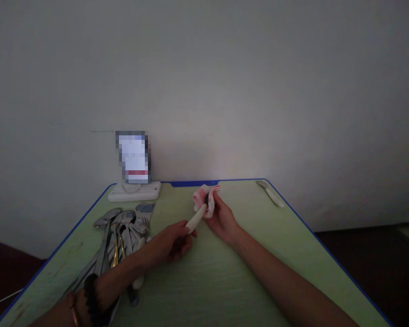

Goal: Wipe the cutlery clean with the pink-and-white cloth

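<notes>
My left hand (174, 240) is closed on the white handle of a utensil (196, 219), which points up and away toward my right hand. My right hand (222, 219) grips a pink and white cloth (206, 196) that is wrapped round the utensil's far end, so that end is hidden. Both hands hover over the middle of a pale green table (225, 281) with a blue edge. A dark bracelet (91, 293) sits on my left wrist.
A pile of several metal utensils (121, 231) lies on the table's left side. A white stand (134, 190) with a blurred screen stands at the far left edge. Another white-handled utensil (270, 193) lies at the far right corner. A plain wall rises behind.
</notes>
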